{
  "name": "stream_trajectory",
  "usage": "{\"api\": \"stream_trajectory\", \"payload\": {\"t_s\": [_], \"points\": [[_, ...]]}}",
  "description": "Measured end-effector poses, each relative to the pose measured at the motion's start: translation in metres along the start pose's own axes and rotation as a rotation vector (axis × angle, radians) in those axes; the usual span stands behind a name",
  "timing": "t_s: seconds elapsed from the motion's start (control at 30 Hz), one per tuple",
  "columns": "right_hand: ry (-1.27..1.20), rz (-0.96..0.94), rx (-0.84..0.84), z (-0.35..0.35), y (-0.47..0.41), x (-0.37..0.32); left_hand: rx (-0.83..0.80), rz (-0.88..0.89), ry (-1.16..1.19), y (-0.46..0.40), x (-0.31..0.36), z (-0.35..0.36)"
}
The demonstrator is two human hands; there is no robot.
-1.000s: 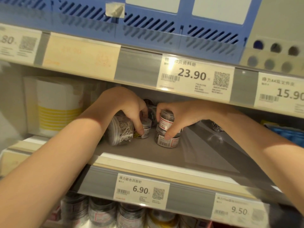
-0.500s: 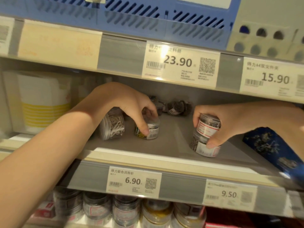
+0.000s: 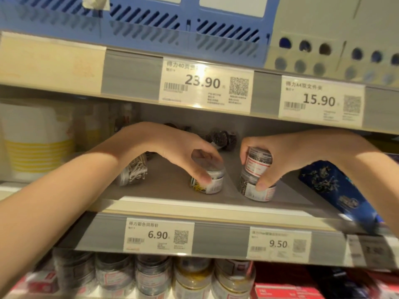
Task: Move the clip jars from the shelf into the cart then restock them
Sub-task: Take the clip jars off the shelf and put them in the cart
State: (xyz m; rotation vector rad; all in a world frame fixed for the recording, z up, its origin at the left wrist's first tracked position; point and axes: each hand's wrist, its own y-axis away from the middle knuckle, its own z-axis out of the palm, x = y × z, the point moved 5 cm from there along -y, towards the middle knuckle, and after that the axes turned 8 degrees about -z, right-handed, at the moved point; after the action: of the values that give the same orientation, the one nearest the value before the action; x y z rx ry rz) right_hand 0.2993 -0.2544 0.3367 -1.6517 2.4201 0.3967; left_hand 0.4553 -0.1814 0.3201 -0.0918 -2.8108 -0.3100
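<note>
Both bare forearms reach forward, converging toward the centre. Left hand [image 3: 183, 152]: palm down, wrist arched, fingers curled downward in a pinching grip, thumb tip foremost. Right hand [image 3: 287, 160]: knuckles up, fingers and thumb curled in a closed grip.

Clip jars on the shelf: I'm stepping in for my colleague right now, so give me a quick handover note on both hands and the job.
Left hand: grips a single jar from above, jar standing on the shelf.
Right hand: holds a stack of two jars, the lower one resting on the shelf.
Other jars: one lying on its side behind the left forearm; dark ones at the back, blurred.
Done: nothing visibly carted; the cart is not in view.
Left: lift the gripped jars out, collect the rest, then restock.
</note>
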Motion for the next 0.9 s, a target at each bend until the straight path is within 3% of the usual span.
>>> {"api": "stream_trajectory", "payload": {"t_s": [0.13,0.27,0.4,0.5,0.8,0.9], "points": [[0.020,0.014,0.004,0.000,0.002,-0.003,0.144,0.005,0.068,0.004,-0.011,-0.020],[0.027,0.021,0.009,0.000,0.003,-0.003,0.343,-0.111,0.013,-0.004,-0.040,-0.042],[0.029,0.010,0.019,0.000,0.004,-0.003,0.349,-0.284,-0.174,-0.016,-0.059,-0.047],[0.013,-0.004,0.023,0.001,0.003,-0.002,0.305,-0.345,-0.167,-0.022,-0.068,-0.043],[-0.023,-0.021,0.044,0.000,0.002,0.003,0.326,-0.225,-0.044,-0.021,-0.066,-0.041],[-0.021,-0.021,0.045,0.001,0.002,0.001,0.322,-0.260,-0.037,-0.019,-0.066,-0.039]]}}
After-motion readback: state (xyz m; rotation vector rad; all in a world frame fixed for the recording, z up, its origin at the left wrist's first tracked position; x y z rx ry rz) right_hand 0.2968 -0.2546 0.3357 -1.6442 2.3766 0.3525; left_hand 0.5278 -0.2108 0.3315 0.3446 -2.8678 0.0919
